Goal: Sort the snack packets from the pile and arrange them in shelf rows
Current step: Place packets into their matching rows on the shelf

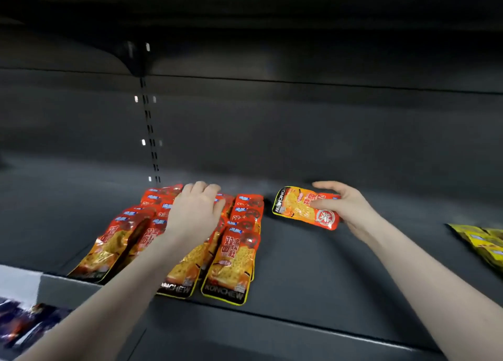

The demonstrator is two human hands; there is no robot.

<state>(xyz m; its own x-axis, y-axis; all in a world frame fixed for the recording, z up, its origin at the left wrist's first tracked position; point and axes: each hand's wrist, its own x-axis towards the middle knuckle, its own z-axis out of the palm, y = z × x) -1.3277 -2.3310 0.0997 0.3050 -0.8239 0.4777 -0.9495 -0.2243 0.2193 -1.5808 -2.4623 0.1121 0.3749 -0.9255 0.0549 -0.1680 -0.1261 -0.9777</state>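
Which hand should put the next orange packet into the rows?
The right hand, probably. It already grips an orange packet just to the right of the rows of orange packets. The left hand rests on those rows and holds no loose packet.

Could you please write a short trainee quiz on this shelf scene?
1. True or false: the right hand holds a packet.
2. What does the left hand rest on? A) red rows B) yellow packets C) bare shelf
3. On which side of the rows is the held packet?

Key: 1 true; 2 A; 3 right.
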